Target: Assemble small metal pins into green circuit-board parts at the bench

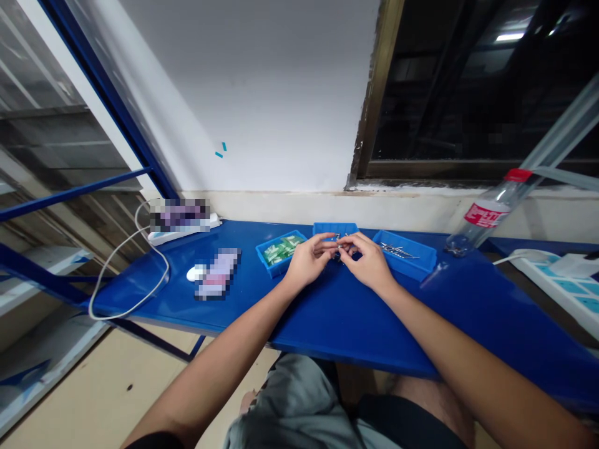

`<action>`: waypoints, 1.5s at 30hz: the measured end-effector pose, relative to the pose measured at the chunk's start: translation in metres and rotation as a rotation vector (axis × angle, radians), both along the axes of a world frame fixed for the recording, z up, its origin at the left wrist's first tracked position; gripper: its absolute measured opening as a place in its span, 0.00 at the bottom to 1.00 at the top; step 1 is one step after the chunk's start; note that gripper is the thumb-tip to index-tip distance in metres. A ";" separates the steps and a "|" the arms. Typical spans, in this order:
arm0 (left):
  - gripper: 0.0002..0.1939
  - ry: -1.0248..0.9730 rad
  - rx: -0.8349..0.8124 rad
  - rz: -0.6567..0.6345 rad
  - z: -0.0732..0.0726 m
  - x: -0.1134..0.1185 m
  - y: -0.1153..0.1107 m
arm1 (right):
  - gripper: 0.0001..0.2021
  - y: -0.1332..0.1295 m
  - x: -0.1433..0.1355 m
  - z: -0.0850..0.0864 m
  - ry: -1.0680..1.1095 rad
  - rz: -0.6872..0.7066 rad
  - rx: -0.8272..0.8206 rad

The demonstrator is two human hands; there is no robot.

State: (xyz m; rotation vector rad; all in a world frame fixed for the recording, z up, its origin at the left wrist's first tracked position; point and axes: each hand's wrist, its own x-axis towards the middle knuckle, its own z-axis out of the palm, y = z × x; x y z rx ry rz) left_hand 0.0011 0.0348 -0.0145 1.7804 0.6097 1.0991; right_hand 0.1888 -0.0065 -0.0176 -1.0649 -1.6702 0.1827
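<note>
Over the middle of the blue table [322, 305], my left hand [309, 257] and my right hand [367, 257] meet fingertip to fingertip. Both are closed in a pinch around something small with a metallic glint, too small to name. Behind the fingers stands a blue bin [334, 228], its contents mostly hidden. Left of my left hand, another blue bin [276, 272] holds green-and-white packets [281, 248]. To the right of my right hand, a third blue bin [414, 267] contains thin metal rods [395, 249].
A pixelated flat object [218, 274] and a white rounded object [196, 273] lie on the left, near a looping white cable [100, 277] and a power strip [185, 229]. At right are a plastic bottle with a red cap [486, 212] and another power strip [561, 287].
</note>
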 end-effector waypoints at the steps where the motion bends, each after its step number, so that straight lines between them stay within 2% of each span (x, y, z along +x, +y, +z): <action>1: 0.22 0.054 0.075 0.008 -0.001 0.000 0.000 | 0.08 0.001 0.002 0.001 -0.047 -0.037 0.030; 6: 0.14 0.478 0.532 0.041 -0.006 -0.002 0.003 | 0.13 0.014 0.014 0.000 -0.282 -0.263 0.116; 9: 0.16 0.593 0.619 0.028 -0.012 -0.003 0.006 | 0.15 0.020 0.020 -0.005 -0.413 -0.329 0.110; 15: 0.21 0.629 0.591 0.071 -0.014 -0.005 0.009 | 0.14 0.019 0.021 -0.010 -0.373 -0.299 0.096; 23: 0.17 0.656 0.604 0.066 -0.007 -0.004 0.007 | 0.10 0.014 0.014 -0.006 -0.318 -0.162 0.074; 26: 0.16 0.515 0.549 0.114 -0.005 -0.003 0.006 | 0.09 0.010 0.012 -0.002 -0.290 -0.138 0.074; 30: 0.11 0.200 0.306 0.234 -0.003 0.000 0.003 | 0.08 0.007 0.009 0.000 -0.206 -0.048 -0.001; 33: 0.11 0.027 0.146 0.209 -0.004 0.002 0.002 | 0.07 0.007 0.004 -0.004 -0.007 0.054 -0.128; 35: 0.11 -0.012 0.106 0.183 -0.005 0.003 0.001 | 0.08 0.009 0.001 -0.008 0.124 0.111 -0.202; 40: 0.13 0.035 0.172 0.156 -0.006 0.003 -0.002 | 0.09 0.012 -0.001 -0.016 0.258 0.136 -0.262; 45: 0.27 0.160 0.354 0.097 0.000 0.003 -0.008 | 0.09 0.012 0.002 -0.015 0.121 0.054 -0.196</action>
